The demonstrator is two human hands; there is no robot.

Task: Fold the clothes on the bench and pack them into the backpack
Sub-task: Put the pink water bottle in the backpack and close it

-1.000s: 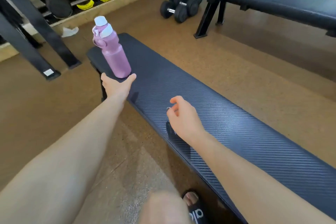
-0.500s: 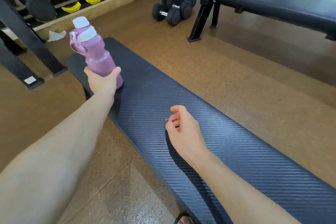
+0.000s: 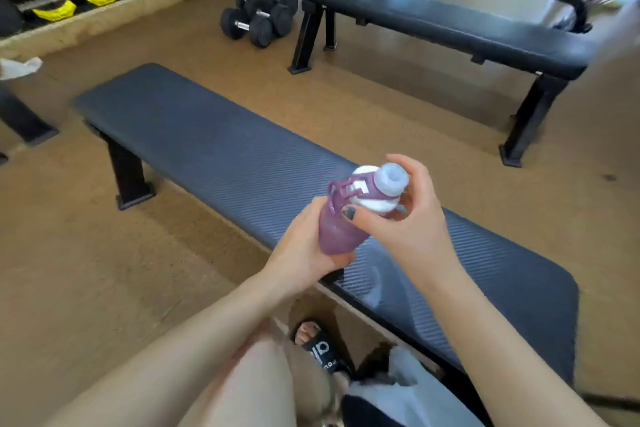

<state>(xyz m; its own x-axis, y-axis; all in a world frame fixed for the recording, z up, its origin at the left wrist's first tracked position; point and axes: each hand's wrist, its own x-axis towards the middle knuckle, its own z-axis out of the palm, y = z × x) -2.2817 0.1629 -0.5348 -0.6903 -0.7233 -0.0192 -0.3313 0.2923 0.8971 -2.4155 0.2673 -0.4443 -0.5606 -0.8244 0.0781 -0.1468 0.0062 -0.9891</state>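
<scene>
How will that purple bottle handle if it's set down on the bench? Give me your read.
The purple bottle is tall and narrow with a bulky white cap, so it probably tips easily on the padded bench. Round-bodied, it would likely roll if laid down. Its frosted body looks grippy; the left hand holds it securely.

long dark ribbed counter (image 3: 214, 149), padded top on black legs, running diagonally across tan floor. purple bottle (image 3: 341, 225) with white cap, tilted, held above counter's near half.
</scene>
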